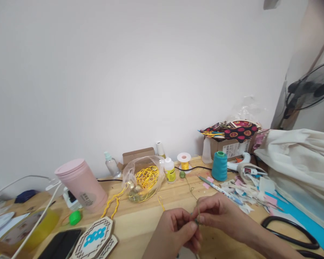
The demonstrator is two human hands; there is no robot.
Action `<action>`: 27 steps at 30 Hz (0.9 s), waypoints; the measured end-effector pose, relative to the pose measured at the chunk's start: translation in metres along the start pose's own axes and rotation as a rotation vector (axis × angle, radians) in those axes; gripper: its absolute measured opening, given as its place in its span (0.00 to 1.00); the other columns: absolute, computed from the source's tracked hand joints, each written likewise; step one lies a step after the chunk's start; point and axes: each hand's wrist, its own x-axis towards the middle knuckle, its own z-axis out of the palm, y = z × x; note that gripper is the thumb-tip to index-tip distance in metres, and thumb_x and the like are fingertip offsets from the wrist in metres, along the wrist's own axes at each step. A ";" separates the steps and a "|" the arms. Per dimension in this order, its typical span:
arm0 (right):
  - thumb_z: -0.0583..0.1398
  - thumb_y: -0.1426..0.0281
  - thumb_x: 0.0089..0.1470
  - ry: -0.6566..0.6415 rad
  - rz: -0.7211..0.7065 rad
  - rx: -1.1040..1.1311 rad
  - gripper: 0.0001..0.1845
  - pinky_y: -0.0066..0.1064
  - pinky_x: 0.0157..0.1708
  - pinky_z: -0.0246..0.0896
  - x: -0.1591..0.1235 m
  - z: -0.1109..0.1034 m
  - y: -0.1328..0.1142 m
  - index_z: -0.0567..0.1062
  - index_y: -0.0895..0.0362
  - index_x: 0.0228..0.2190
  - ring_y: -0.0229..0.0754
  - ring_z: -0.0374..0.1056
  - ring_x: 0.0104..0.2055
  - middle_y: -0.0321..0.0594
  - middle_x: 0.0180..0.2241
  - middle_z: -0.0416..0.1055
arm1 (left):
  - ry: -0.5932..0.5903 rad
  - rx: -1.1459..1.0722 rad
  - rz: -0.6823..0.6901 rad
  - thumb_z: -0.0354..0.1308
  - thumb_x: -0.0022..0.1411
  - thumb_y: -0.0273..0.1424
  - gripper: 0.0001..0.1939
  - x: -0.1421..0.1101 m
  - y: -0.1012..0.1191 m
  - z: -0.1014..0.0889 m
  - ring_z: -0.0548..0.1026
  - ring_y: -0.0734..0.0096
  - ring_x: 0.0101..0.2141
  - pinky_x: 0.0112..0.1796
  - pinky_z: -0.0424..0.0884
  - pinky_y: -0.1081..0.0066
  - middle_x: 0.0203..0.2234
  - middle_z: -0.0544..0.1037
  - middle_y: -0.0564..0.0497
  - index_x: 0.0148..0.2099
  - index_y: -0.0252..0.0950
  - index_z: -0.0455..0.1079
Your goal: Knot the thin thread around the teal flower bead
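Low in the middle of the view, my left hand and my right hand meet over the wooden table. Both pinch a small dark green bead between their fingertips. A thin olive cord runs from the bead up across the table toward a second green bead. The fingers of both hands are closed tight around the bead and cord.
A pink tumbler, a plastic bag of yellow wire and gold bells, a glue bottle, a yellow thread spool, a teal thread cone, a pen, paper scraps, black scissors, a phone, a wooden ornament.
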 end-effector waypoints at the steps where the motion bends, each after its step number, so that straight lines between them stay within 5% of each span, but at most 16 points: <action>1: 0.61 0.59 0.44 0.002 0.006 0.000 0.16 0.25 0.26 0.54 0.000 0.000 0.000 0.77 0.61 0.25 0.35 0.61 0.25 0.37 0.22 0.68 | -0.007 0.004 -0.009 0.62 0.44 0.39 0.16 0.000 0.001 0.000 0.68 0.80 0.16 0.20 0.63 0.77 0.18 0.73 0.52 0.26 0.30 0.64; 9: 0.64 0.61 0.38 -0.039 0.117 0.168 0.15 0.23 0.24 0.51 0.000 0.001 0.008 0.77 0.61 0.23 0.31 0.58 0.22 0.34 0.19 0.67 | -0.062 0.054 -0.067 0.61 0.43 0.38 0.14 -0.003 0.003 0.000 0.67 0.80 0.14 0.18 0.61 0.78 0.15 0.72 0.53 0.24 0.31 0.65; 27: 0.64 0.66 0.39 -0.062 0.100 0.054 0.11 0.22 0.21 0.48 -0.004 0.001 0.006 0.76 0.63 0.23 0.30 0.56 0.20 0.34 0.19 0.65 | -0.186 0.019 -0.144 0.62 0.43 0.38 0.15 -0.001 0.000 -0.008 0.63 0.86 0.12 0.16 0.55 0.82 0.15 0.70 0.53 0.21 0.29 0.68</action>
